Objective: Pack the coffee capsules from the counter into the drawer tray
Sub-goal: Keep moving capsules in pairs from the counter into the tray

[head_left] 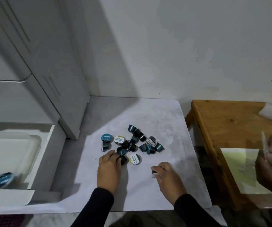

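Coffee capsules (132,143) lie heaped mid-counter (173,177) — light, rigid, slippery cups, probably best pinched at the rim. Left hand (109,166) pinches one capsule; right hand (166,174) curls round another.

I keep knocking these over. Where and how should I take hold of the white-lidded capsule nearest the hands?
The white-lidded capsule lies apart from the pile, lid facing up. Probably best to come straight down and pinch its rim from opposite sides; the free counter around it leaves room for fingers.
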`<state>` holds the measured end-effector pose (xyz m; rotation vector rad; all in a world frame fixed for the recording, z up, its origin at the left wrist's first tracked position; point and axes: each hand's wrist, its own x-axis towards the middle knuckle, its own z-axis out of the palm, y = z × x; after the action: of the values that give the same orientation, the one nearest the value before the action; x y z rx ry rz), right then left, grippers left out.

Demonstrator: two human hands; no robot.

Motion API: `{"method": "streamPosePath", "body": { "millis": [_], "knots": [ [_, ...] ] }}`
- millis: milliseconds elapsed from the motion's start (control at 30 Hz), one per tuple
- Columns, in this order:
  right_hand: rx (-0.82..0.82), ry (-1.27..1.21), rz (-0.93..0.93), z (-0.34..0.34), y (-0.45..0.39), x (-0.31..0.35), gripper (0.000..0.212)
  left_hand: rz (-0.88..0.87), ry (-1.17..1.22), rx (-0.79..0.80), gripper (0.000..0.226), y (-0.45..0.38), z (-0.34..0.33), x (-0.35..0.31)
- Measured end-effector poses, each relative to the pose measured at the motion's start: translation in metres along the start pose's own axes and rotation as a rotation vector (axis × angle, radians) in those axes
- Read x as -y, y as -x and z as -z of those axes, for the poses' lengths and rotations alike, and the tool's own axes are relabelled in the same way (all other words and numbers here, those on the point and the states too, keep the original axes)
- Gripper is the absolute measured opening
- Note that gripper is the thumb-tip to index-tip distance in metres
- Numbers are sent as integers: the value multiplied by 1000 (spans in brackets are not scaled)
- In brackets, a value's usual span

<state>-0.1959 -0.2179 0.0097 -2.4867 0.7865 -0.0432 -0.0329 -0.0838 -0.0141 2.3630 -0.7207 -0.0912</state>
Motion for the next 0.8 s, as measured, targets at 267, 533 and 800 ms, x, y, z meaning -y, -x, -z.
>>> {"method": "streamPosePath", "body": {
  "millis": [267, 533, 800],
  "knots": [
    [9, -138, -88, -4, -4, 0, 27, 231, 178, 11, 10, 5, 17, 7],
    [-18, -208, -135, -4, -4, 4, 25, 480, 451, 36, 8, 0, 23, -3],
    [-8, -90, -129, 1, -2, 4, 29, 532, 482, -64, 6, -19, 26, -10]
  ]
}}
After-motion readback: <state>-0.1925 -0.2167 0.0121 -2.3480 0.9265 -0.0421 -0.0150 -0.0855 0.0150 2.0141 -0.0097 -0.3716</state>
